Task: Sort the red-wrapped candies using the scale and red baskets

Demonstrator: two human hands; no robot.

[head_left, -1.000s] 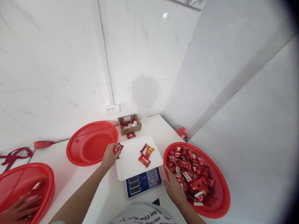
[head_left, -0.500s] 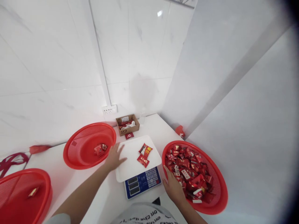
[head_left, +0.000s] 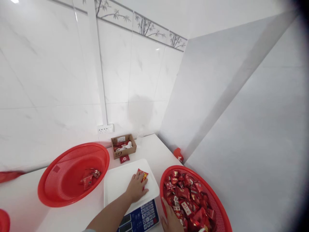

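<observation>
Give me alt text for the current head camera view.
A person's left hand lies over red packets on the white tray of a scale, right hand at the rim of a red basket heaped with more. Another red basket, left of the tray, holds a few; a cardboard box stands behind the tray.

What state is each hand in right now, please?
Left hand: over a red packet on the white tray; grip cannot be told.
Right hand: on the rim of the packet-filled red basket; grip cannot be told.
</observation>
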